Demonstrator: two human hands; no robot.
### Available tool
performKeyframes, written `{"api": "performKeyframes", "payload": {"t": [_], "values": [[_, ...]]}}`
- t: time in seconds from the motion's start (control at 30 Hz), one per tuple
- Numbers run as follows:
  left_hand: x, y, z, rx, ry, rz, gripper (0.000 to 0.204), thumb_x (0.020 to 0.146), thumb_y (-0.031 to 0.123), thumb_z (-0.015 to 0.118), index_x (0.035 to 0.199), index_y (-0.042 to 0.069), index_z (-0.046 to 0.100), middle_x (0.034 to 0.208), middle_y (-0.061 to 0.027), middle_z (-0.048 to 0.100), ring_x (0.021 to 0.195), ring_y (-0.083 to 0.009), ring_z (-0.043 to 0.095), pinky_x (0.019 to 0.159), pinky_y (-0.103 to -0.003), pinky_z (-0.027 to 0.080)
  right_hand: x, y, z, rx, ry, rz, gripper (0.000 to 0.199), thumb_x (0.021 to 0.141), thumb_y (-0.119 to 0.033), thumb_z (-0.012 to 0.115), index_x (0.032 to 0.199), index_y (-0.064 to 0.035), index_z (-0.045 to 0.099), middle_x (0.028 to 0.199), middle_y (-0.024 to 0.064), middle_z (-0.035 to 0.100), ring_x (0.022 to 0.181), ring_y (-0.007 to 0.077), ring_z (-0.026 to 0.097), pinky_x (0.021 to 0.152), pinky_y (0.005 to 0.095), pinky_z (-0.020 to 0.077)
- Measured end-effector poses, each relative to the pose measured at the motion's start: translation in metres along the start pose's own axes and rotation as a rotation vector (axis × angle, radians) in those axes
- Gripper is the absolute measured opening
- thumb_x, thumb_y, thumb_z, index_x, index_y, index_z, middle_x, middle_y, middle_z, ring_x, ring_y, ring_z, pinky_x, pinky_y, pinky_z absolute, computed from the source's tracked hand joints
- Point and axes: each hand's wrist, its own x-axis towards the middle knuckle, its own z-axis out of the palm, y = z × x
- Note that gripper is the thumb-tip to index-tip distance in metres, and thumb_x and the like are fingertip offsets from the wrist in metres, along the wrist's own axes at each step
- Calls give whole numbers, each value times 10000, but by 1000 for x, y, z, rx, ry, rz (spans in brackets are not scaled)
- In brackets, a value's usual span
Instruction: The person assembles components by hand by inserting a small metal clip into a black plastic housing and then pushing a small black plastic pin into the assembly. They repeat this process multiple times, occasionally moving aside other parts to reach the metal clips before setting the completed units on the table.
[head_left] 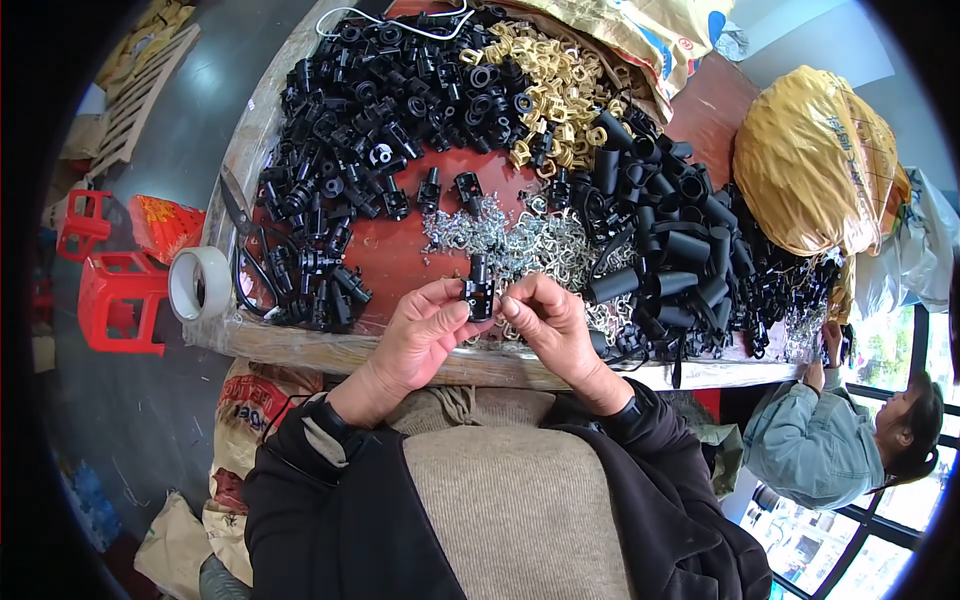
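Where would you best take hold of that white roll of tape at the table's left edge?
The white roll of tape sits at the wooden table's left edge, its open hole facing the camera. I'd come from above and left, one finger through the hole, thumb on the outer rim; black-handled scissors and black plastic parts crowd its right.

Packages noted, four in all.

Yellow sack (640, 35): far edge of the tabletop (400, 260), right of centre. Woven look, slumped open, yellow with blue and red printed patches.

Gold bag (815, 165): far right, resting at the right end of the tabletop. Bulging, rounded, crinkled shiny gold film with faint print.

Printed sack (255, 410): near left, on the floor under the tabletop edge. Off-white, red and dark print, partly hidden by a sleeve.

Orange packet (165, 225): left, beside the red stools (110, 295). Flat, orange-red with yellow marks.
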Motion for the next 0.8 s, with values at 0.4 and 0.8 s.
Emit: {"api": "performKeyframes", "payload": {"t": [0.4, 0.8], "values": [[-16, 24, -24, 25, 222, 27, 181, 812, 126, 508, 955, 16, 513, 944, -106, 569, 801, -153, 568, 685, -249, 479, 4, 10, -22, -805, -146, -286, 94, 688, -34, 596, 778, -31, 566, 713, 76, 525, 640, 219, 525, 554, 285, 418], [-11, 27, -30, 32, 278, 7, 138, 808, 112, 515, 914, 24, 519, 874, -91, 585, 754, -145, 574, 651, -222, 475, 50, 23, -8, -1172, -133, -337, 118, 684, -111, 578, 771, -47, 531, 724, 76, 485, 651, 247, 516, 559, 343, 415]]}}
